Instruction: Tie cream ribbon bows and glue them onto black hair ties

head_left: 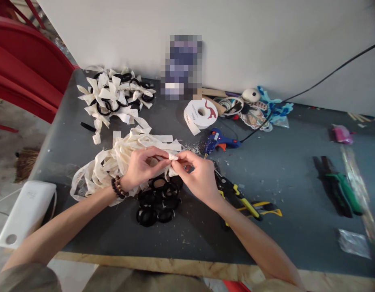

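Observation:
Between the fingertips of both hands is a small piece of cream ribbon, bunched or folded, with a tail hanging below. My left hand, wearing a beaded bracelet, pinches it from the left. From the right, my right hand pinches the same piece. Under and left of the hands lies a heap of cut cream ribbon strips. Just below them sit several black hair ties. A blue glue gun rests right of the hands, its nozzle pointing down toward them.
Hair ties with cream bows are piled at the back left. A ribbon spool stands behind the hands. Yellow-black pliers and green-handled pliers lie to the right. A white power bank sits at the left edge. The glue gun's cord runs up right.

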`<state>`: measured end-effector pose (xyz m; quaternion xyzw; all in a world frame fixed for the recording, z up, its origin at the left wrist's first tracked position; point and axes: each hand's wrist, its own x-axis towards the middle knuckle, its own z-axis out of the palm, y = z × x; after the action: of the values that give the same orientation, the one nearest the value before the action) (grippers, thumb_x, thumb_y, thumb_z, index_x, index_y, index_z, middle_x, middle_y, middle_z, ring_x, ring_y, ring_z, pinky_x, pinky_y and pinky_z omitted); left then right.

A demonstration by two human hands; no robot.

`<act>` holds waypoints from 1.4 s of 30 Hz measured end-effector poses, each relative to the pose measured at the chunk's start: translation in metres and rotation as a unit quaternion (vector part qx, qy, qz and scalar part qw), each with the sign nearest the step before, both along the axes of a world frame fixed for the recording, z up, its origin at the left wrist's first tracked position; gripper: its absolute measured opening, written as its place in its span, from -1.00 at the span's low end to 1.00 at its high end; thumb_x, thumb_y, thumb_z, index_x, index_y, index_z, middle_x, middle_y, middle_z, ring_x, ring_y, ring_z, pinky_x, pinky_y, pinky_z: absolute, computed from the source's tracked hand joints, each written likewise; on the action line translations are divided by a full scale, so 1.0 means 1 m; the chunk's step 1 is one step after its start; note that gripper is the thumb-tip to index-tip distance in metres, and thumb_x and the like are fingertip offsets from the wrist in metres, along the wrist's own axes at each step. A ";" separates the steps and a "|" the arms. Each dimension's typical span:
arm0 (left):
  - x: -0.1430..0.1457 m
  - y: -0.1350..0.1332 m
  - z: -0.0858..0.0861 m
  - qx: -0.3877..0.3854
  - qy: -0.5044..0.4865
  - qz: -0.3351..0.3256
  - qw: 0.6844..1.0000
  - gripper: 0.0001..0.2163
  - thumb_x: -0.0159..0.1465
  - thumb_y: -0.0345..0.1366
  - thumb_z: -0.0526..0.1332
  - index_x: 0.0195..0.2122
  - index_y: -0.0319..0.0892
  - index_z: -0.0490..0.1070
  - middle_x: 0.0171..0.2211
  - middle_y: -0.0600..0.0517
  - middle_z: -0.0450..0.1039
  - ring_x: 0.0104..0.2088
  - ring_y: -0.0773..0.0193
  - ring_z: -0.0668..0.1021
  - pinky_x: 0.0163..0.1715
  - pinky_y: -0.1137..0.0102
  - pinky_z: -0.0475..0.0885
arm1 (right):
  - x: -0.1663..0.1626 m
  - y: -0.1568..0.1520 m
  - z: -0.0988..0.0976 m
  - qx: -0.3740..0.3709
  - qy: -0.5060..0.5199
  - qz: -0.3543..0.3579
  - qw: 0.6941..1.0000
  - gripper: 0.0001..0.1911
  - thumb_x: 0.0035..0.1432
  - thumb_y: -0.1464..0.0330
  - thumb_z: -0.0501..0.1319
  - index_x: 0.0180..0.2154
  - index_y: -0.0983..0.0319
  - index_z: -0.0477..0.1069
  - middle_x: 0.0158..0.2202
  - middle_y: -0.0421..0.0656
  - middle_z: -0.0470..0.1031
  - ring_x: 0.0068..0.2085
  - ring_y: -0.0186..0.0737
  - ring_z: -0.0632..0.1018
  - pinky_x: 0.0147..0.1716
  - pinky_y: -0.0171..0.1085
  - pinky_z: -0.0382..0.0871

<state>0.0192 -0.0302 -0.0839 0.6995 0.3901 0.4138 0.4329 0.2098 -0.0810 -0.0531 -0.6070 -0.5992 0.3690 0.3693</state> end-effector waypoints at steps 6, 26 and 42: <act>-0.001 -0.003 -0.003 0.075 -0.007 0.004 0.997 -0.92 0.30 -0.29 0.43 -0.23 -0.16 0.69 -0.30 -0.04 0.72 -0.33 0.27 0.71 -0.31 0.43 0.61 | 0.000 0.000 -0.001 0.002 -0.003 0.023 1.000 -0.96 0.26 0.34 0.28 -0.26 0.15 0.52 -0.37 -0.25 0.68 -0.35 -0.26 0.69 -0.34 -0.38 0.50; -0.002 -0.011 -0.013 0.248 0.002 0.037 0.968 -0.94 0.25 -0.41 0.41 -0.28 -0.11 0.63 -0.26 0.02 0.71 -0.31 0.30 0.71 -0.27 0.44 0.66 | -0.001 -0.003 -0.004 0.220 -0.221 0.040 0.949 -0.80 0.24 0.40 0.25 -0.46 0.14 0.38 -0.54 -0.26 0.57 -0.51 -0.26 0.53 -0.40 -0.28 0.30; -0.003 -0.010 -0.012 0.239 -0.013 0.033 0.970 -0.89 0.24 -0.44 0.39 -0.25 -0.10 0.59 -0.32 0.03 0.67 -0.32 0.27 0.68 -0.26 0.37 0.64 | -0.003 -0.007 -0.003 0.137 -0.147 0.050 0.978 -0.81 0.30 0.36 0.22 -0.40 0.12 0.36 -0.50 -0.28 0.57 -0.46 -0.28 0.56 -0.37 -0.31 0.38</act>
<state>0.0166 -0.0406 -0.0957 0.7642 0.2966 0.5181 0.2443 0.2070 -0.0877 -0.0559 -0.5677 -0.7216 0.2082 0.3373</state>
